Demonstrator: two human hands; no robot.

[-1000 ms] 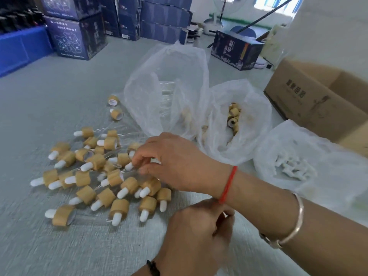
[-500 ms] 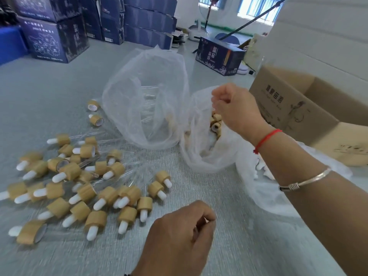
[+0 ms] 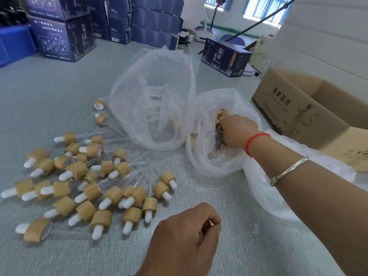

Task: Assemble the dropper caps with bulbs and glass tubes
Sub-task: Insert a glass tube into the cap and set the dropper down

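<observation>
Right hand (image 3: 236,130) reaching into middle bag (image 3: 209,162) for bamboo caps (image 3: 222,114).
Fingers buried among caps; grip cannot be told. Left hand (image 3: 185,240) curled near, apparently empty. Advise taking one cap cleanly.

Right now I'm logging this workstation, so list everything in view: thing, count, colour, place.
Assembled droppers: a couple dozen, bamboo-tan with white bulbs, left on table.
Tube bag: one, clear plastic, centre.
Cap bag: one, clear, right of centre.
Bulb bag: one, whitish, near right.
Cardboard box: one, brown, open, far right.
Printed cartons: several, dark blue, rear.
Right hand: reaching into cap bag.
Left hand: curled, near edge; contents hidden.
</observation>
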